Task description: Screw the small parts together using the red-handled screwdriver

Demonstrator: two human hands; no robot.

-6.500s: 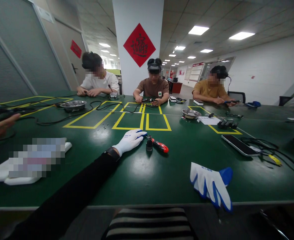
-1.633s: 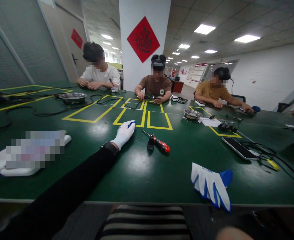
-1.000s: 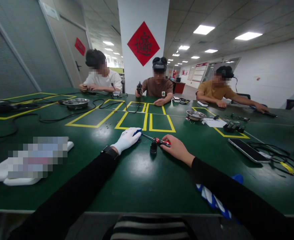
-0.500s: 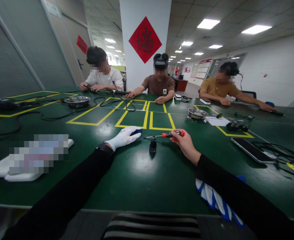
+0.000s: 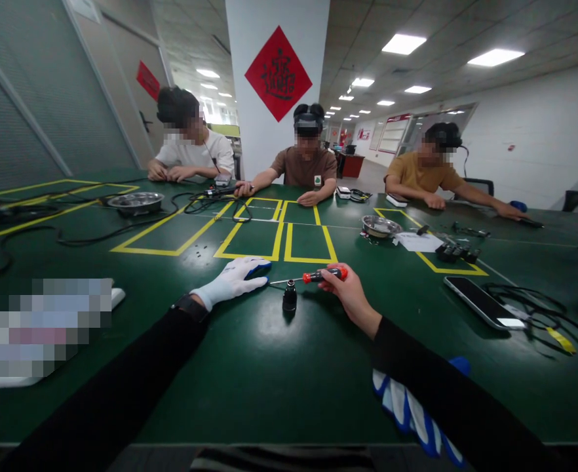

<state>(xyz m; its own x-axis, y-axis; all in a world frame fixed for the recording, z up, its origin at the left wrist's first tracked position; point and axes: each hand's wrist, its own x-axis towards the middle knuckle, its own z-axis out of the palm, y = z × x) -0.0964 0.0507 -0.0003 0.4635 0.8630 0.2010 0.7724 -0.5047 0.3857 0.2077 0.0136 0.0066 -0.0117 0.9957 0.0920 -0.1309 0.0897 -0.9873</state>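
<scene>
My left hand (image 5: pixel 234 282), in a white glove with blue on the palm side, rests low over the green table (image 5: pixel 250 387) with its fingers apart and nothing visible in it. My bare right hand (image 5: pixel 346 292) grips a red and black screwdriver (image 5: pixel 314 276) by its handle. The shaft points left, and its tip is close to my left fingertips. Just on the near side of the shaft stands a small black cylindrical part (image 5: pixel 289 299), upright, narrower at the top, between my hands.
A phone (image 5: pixel 480 301) and cables (image 5: pixel 547 318) lie on the right. A glove (image 5: pixel 409 406) is beside my right forearm. Metal bowls (image 5: pixel 136 202) (image 5: pixel 381 227) stand farther back. Pixelated white trays or sheets (image 5: pixel 48 328) lie left. Three people sit opposite.
The whole view has shifted slightly, so things on the table appear farther left and a little lower. My right hand still holds the screwdriver, and the hands keep nearly the same poses.
</scene>
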